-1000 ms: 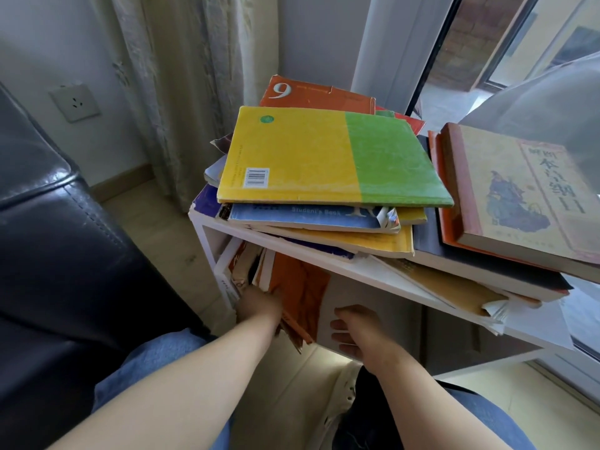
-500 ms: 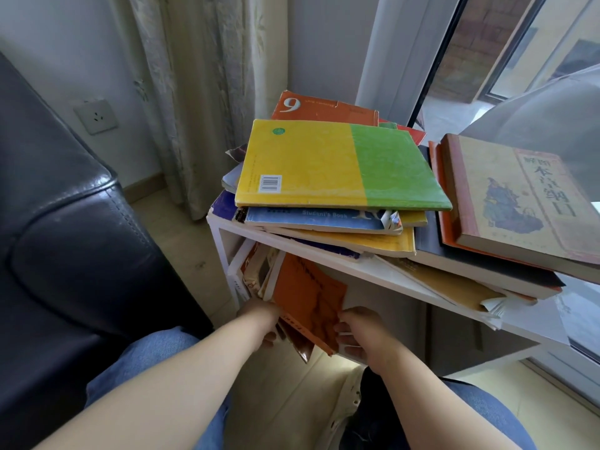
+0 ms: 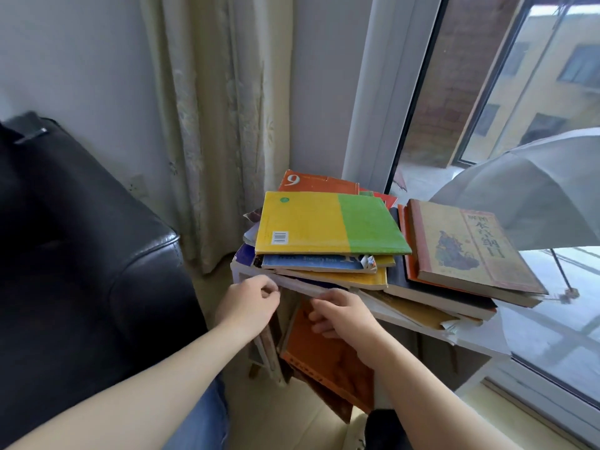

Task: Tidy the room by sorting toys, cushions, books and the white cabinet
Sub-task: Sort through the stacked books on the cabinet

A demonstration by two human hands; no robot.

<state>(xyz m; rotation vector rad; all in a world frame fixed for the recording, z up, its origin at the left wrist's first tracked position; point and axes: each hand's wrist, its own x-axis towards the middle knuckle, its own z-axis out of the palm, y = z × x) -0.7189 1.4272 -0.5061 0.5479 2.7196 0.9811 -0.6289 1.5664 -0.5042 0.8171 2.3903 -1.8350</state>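
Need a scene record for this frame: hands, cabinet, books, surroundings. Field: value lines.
left hand: fingers curled at the front edge of the cabinet top; grip unclear
right hand: fingers curled close beside it, above the orange book; grip unclear
white cabinet: stands between black sofa and window
cabinet top: untidy stack, yellow-green book uppermost; tan book tops a second pile on the window side
lower shelf: orange book leaning, other books beside it
behind: curtain
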